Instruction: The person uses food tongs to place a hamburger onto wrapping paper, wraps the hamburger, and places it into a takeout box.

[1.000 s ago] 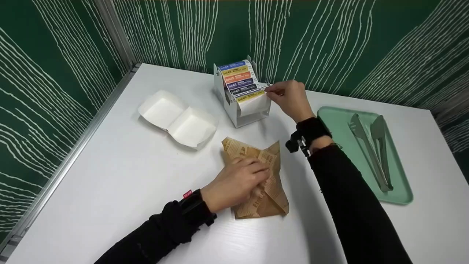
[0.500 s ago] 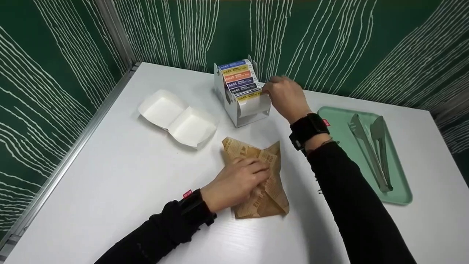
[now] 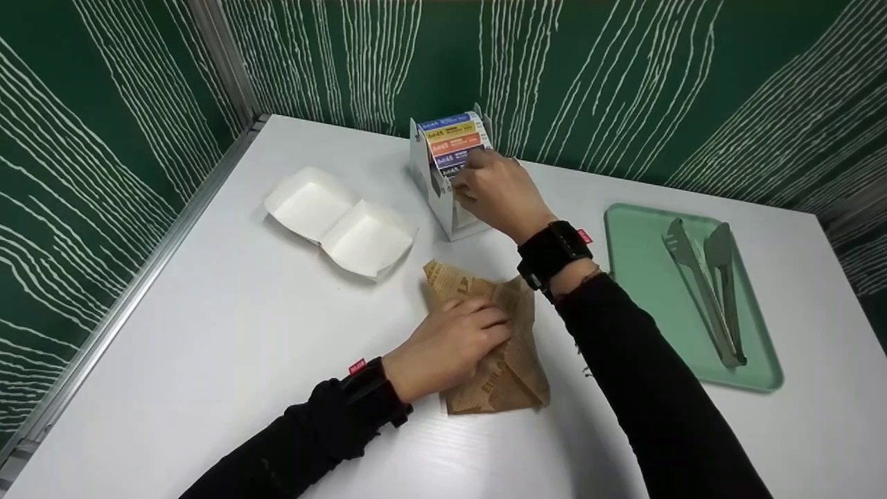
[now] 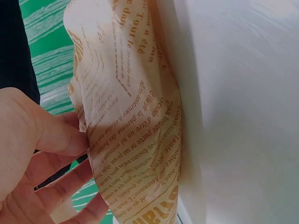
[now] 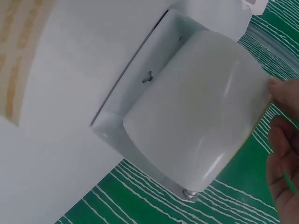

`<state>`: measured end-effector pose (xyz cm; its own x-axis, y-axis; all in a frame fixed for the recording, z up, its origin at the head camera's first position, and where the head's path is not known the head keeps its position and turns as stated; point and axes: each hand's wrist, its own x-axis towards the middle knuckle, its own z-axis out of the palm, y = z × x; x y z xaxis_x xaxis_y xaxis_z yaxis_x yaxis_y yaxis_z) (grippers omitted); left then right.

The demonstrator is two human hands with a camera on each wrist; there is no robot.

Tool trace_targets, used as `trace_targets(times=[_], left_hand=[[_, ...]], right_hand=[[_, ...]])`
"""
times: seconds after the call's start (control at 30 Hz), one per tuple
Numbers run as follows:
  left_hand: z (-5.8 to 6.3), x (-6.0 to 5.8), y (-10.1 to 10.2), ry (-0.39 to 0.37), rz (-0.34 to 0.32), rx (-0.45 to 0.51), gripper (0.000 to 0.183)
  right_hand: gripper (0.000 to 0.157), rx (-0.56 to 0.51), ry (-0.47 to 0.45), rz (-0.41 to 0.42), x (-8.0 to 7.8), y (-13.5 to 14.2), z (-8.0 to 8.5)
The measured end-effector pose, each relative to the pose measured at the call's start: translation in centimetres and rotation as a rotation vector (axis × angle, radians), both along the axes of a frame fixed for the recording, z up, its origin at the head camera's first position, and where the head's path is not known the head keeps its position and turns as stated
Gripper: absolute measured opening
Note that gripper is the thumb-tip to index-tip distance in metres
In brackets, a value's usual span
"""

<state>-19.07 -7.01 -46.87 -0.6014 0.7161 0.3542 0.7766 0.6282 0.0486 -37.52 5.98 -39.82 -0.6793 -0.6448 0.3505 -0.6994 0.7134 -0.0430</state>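
Note:
My left hand (image 3: 447, 343) presses down on a packet wrapped in brown printed paper (image 3: 523, 367), lying on the white table. In the left wrist view its thumb touches the paper (image 4: 135, 121) and its fingers reach over the far side. Farther back, my right hand (image 3: 502, 190) is at the front of a white label dispenser (image 3: 439, 201) with rolls of coloured labels (image 3: 454, 137). In the right wrist view its thumb and fingers pinch the edge of a label strip (image 5: 196, 107), whose white backing curves over the dispenser's front. The right hand hides the lowest labels in the head view.
An opened white burger box (image 3: 367, 239) stands left of the dispenser. On the right lies a green tray (image 3: 641, 277) bearing metal tongs (image 3: 707, 298). Green walls with white lines rise behind the table (image 3: 229, 326).
My right hand has moved left across the front of the dispenser, from the strip's right edge toward its left side. The left hand has stayed on the wrapped packet.

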Motion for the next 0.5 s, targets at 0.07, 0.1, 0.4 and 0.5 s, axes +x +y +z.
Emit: trace_targets(times=[0.07,0.1,0.4,0.5], left_hand=[[-0.01,-0.01,0.07,-0.006,0.005,-0.007,0.034],[-0.01,-0.01,0.08,-0.011,0.006,-0.009,0.034],[-0.09,0.00,-0.10,-0.014,0.000,-0.001,0.036],[-0.13,0.02,-0.20,-0.003,-0.003,0.003,0.036]], right_hand=[[0.015,-0.007,-0.007,0.001,0.06,-0.02,0.00],[0.015,-0.014,-0.012,0.004,0.08,-0.01,0.00],[0.018,-0.056,-0.058,0.038,-0.09,0.03,0.08],[0.017,-0.066,-0.082,0.045,-0.23,-0.02,0.06]])
